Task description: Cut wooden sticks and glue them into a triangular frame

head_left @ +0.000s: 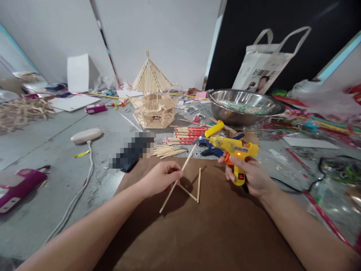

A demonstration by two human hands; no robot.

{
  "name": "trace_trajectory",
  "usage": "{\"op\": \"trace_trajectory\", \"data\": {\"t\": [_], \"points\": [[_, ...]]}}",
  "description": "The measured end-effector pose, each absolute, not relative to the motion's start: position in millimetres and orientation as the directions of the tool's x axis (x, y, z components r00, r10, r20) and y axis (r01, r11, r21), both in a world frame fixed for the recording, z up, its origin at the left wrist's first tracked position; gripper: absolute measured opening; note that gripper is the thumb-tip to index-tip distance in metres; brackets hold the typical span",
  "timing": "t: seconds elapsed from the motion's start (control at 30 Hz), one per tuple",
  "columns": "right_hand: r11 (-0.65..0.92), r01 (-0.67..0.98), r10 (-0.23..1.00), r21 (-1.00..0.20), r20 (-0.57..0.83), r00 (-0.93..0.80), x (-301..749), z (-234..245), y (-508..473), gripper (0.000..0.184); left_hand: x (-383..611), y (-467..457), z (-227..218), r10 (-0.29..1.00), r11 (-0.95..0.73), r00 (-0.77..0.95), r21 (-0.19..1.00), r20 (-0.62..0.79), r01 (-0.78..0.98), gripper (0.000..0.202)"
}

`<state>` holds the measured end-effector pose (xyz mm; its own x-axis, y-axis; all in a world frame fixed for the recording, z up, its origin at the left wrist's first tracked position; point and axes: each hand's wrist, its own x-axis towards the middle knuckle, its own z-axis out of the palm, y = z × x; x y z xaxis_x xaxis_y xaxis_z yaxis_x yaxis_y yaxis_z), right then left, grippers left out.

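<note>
My left hand (pixel 165 178) pinches a thin wooden stick (pixel 169 197) that slants up to the right over the brown sheet (pixel 197 241). Below it, two more sticks (pixel 199 185) lie on the sheet and meet in a V; the left end of one is partly behind my fingers. In my right hand (pixel 249 173) is a yellow hot glue gun (pixel 232 147) with an orange trigger and a lit orange light. Its nozzle points left, near the upper end of the held stick. Blue-handled pliers (pixel 211 148) lie just behind the gun.
A stick-built pagoda model (pixel 153 99) stands at the back. Loose sticks (pixel 169 151) and red-wrapped stick bundles (pixel 187 133) lie before it. Right are a steel bowl (pixel 245 118) and white bag (pixel 254 66); left, a dark phone-like object (pixel 132 152), white power strip (pixel 86 135) and purple device (pixel 21 186).
</note>
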<state>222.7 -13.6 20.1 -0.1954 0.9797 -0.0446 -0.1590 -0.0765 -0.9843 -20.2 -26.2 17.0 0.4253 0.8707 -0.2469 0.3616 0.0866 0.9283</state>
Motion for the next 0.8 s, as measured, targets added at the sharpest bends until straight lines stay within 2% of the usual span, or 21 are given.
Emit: {"op": "trace_trajectory", "data": {"t": [0.37, 0.8], "points": [[-0.083, -0.003, 0.976, -0.997, -0.081, -0.202, 219.8, 18.3, -15.6, 0.024, -20.9, -26.5, 17.3, 0.865, 0.098, 0.44, 0.943, -0.239, 0.319, 0.023], [-0.112, 0.0, 0.974, -0.994, -0.11, -0.2, 217.6, 19.9, -16.4, 0.025, -19.7, -27.6, 19.5, 0.864, 0.088, 0.444, 0.938, -0.239, 0.335, 0.023]]}}
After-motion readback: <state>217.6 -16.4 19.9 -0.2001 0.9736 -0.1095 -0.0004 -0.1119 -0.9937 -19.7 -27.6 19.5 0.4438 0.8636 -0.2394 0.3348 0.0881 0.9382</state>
